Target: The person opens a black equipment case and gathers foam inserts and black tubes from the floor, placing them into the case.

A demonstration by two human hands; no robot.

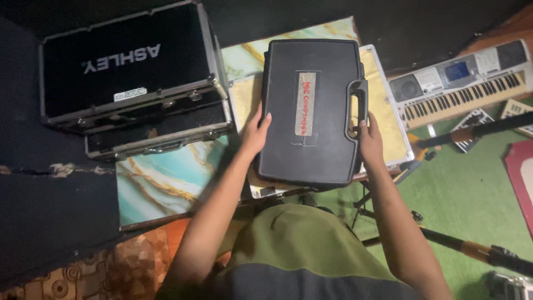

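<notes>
While both hands gripping black case (311,111) by its sides, case sitting over open lined box (388,111) on marbled table (161,183). L hand (254,133) clasping left edge, R hand (370,143) under handle. Step: placing/positioning case, prob. Next needing level, steady two-hand hold.

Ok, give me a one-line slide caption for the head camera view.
Left hand and right hand grip a dark plastic carry case above an open foam-lined case.

Black plastic carrying case (312,111) gripped at both edges by left hand (255,133) and right hand (371,141), above marbled tabletop (161,180); electronic keyboard (461,80) alongside.
</notes>
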